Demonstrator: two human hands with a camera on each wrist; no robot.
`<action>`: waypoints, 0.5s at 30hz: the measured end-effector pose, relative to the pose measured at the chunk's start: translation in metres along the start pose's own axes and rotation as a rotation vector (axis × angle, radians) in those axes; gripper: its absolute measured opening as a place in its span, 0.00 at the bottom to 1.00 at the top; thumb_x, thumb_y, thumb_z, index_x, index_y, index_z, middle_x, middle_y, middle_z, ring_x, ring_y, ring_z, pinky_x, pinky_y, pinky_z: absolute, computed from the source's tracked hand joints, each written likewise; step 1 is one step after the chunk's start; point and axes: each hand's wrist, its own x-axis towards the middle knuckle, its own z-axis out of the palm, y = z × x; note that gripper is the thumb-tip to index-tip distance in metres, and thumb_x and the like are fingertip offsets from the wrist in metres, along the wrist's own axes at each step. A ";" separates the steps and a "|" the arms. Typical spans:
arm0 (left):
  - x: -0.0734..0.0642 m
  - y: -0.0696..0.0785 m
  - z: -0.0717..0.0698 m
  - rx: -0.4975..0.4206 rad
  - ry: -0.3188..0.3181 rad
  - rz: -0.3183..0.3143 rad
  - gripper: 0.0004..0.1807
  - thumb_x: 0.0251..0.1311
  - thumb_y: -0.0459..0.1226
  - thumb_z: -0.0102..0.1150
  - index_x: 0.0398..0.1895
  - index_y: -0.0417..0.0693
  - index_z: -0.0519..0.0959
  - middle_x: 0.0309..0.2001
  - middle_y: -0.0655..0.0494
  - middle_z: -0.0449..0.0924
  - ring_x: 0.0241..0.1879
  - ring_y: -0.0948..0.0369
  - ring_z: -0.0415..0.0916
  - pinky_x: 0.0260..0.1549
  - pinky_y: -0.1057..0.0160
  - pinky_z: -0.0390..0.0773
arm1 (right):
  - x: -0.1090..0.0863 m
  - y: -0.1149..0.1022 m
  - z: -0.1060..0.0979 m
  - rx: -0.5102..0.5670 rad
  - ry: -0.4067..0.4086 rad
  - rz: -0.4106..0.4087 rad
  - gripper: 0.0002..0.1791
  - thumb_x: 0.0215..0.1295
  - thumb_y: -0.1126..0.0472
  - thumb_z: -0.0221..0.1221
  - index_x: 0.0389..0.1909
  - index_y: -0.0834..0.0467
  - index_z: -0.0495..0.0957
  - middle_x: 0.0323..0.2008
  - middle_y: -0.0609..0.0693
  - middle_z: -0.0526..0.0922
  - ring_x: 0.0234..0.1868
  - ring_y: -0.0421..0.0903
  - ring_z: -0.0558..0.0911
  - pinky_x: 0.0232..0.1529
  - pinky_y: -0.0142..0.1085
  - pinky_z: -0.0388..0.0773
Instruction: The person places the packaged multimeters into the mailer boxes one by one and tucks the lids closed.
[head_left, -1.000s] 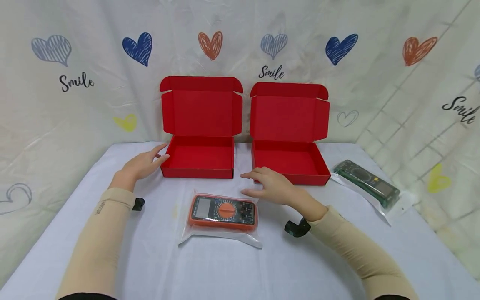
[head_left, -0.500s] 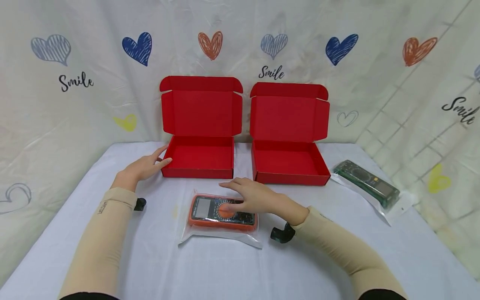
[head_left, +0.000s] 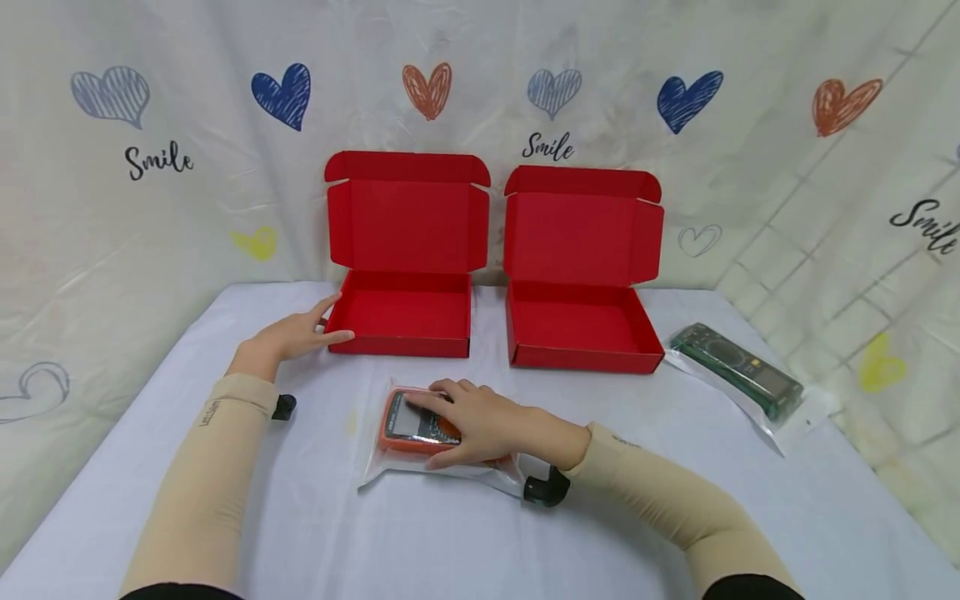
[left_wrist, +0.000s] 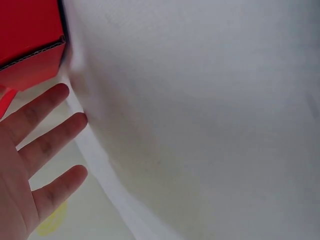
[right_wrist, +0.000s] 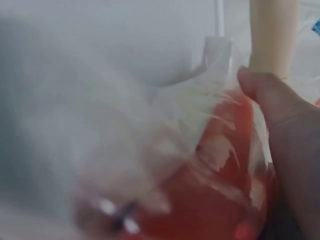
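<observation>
An orange multimeter (head_left: 408, 423) with a dark face lies in a clear plastic bag (head_left: 378, 467) on the table. My right hand (head_left: 480, 425) spans it from above, gripping across its width, thumb along the near side and fingers toward the far edge. In the right wrist view the thumb (right_wrist: 272, 95) lies beside the orange case (right_wrist: 230, 130); the other fingers are hidden or blurred. My left hand (head_left: 288, 337) rests at the left side of the left red box (head_left: 408, 346), fingers straight and thumb at its front corner. Its fingers (left_wrist: 50, 150) are spread in the left wrist view.
The right red box (head_left: 585, 357) stands beside the left one, both with lids raised against the heart-printed backdrop (head_left: 750, 167). A dark green multimeter (head_left: 738, 371) in a clear bag lies at the right. White cloth (head_left: 337, 542) covers the table.
My right hand has moved left and down from beside the right box onto the orange multimeter. My left thumb has shifted slightly along the left box's front corner. The boxes have stayed put.
</observation>
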 end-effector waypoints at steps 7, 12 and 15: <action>0.000 -0.001 0.002 0.015 -0.009 -0.007 0.59 0.63 0.70 0.52 0.84 0.58 0.32 0.72 0.28 0.58 0.68 0.33 0.59 0.61 0.27 0.65 | 0.000 -0.002 0.008 -0.055 -0.001 0.016 0.58 0.58 0.27 0.65 0.83 0.37 0.46 0.76 0.50 0.59 0.70 0.50 0.65 0.63 0.50 0.71; 0.000 0.001 0.003 0.018 -0.008 -0.021 0.60 0.62 0.71 0.53 0.84 0.59 0.31 0.73 0.28 0.57 0.69 0.32 0.58 0.61 0.28 0.65 | -0.001 -0.001 0.010 -0.055 0.018 0.003 0.57 0.58 0.27 0.64 0.83 0.35 0.44 0.76 0.50 0.58 0.70 0.50 0.65 0.62 0.50 0.71; -0.001 0.001 0.004 0.013 -0.010 -0.026 0.60 0.63 0.70 0.53 0.84 0.59 0.31 0.73 0.28 0.57 0.69 0.32 0.57 0.62 0.28 0.65 | -0.001 -0.001 0.012 -0.034 0.031 -0.005 0.53 0.61 0.30 0.64 0.82 0.32 0.46 0.76 0.50 0.59 0.68 0.50 0.66 0.61 0.49 0.72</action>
